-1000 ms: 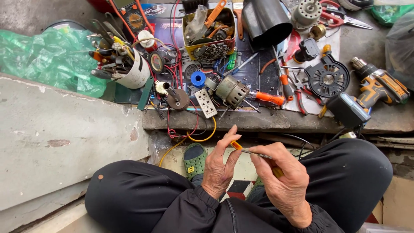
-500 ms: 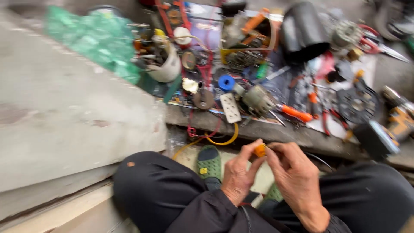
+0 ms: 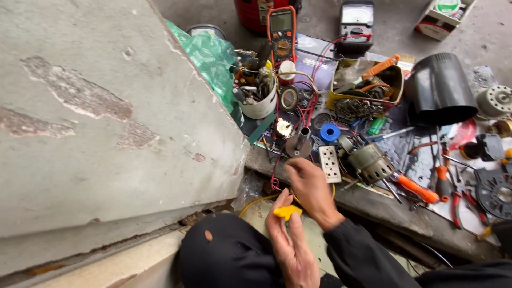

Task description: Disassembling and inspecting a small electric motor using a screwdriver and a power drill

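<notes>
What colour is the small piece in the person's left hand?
Yellow: the small piece shows clearly in the head view.

Orange-and-black multimeter (image 3: pixel 282 33) with a grey screen, upright at the far edge of the clutter. Right of it, a dark analogue meter (image 3: pixel 356 24) with a pale dial face. In the top right corner, a tilted cardboard box (image 3: pixel 438 18) with a white, red and green label.

We see a small yellow piece (image 3: pixel 287 212), flat and roughly wedge-shaped, pinched at the left hand's (image 3: pixel 290 245) fingertips. It sits just below the ledge edge, beside the right hand (image 3: pixel 309 186).
</notes>
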